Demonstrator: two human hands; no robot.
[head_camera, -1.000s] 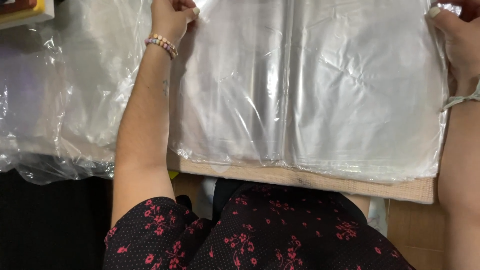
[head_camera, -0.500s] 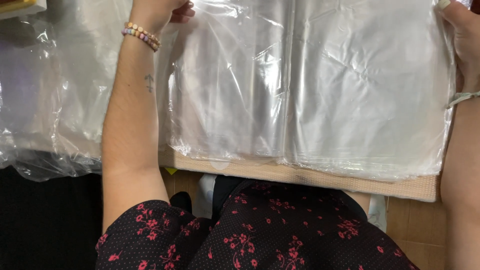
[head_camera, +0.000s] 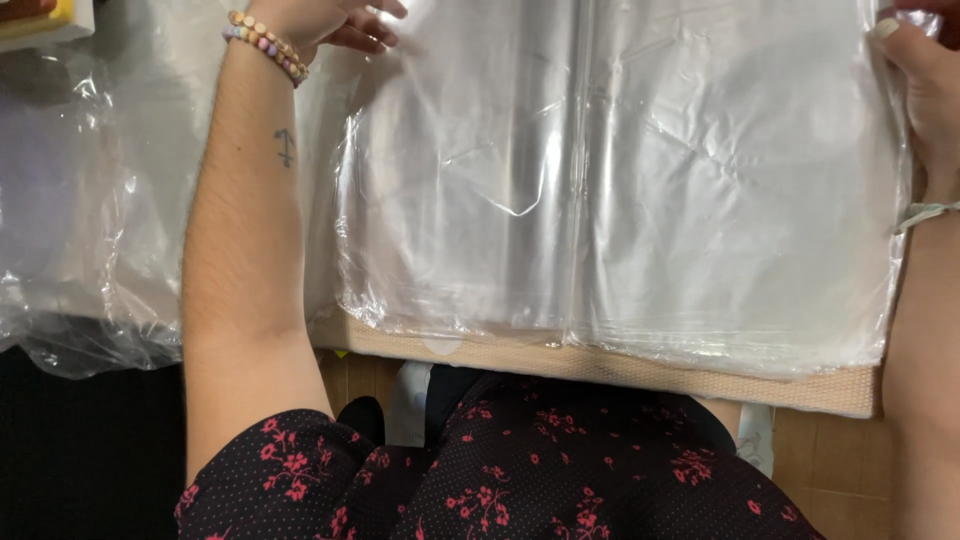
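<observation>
Left hand (head_camera: 330, 20): fingers resting on stack's far left corner, grip unclear.
Right hand (head_camera: 925, 90): thumb pinching right edge.
Clear plastic bag stack (head_camera: 620, 190): lies flat between both hands.

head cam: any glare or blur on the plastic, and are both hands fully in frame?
Head view: sharp, no motion blur; soft glare streaks on the clear plastic sheets, strongest near the centre fold; left hand and right hand both cropped by frame edges; lower left corner dark.

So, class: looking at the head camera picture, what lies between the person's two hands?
In the head view, between the left hand and the right hand lies only the stack of clear plastic bags, with a lengthwise crease down its middle, resting on a tan board.
</observation>
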